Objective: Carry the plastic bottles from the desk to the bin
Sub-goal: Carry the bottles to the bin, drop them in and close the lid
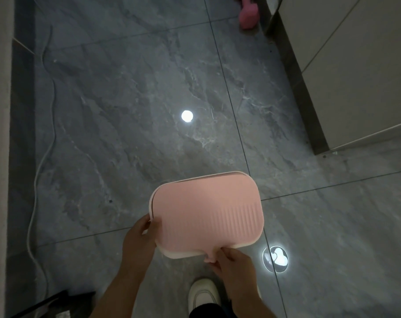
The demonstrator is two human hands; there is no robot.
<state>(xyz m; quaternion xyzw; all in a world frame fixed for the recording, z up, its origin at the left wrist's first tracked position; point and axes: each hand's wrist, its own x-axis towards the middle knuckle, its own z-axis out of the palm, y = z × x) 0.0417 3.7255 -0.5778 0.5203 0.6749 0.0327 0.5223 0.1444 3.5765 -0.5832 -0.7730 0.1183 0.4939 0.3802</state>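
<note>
Both grips pinch the pink lid (206, 214), left hand (140, 239) at its side, right hand (229, 258) on its tab; seemingly light, stiff.

**A dim room or hallway in a home**

A home interior seen from above, looking down at the floor (130, 111). It is laid with large, glossy dark grey stone-look tiles that mirror round ceiling lights. To the right of the floor stands a pale cabinet (355, 72) with a dark recessed plinth at its base. At the floor's left edge runs a light wall, with a white cable (38, 171) trailing along the tiles beside it. At the far end of the floor, next to the cabinet, lies a small pink dumbbell (246, 16).
</note>
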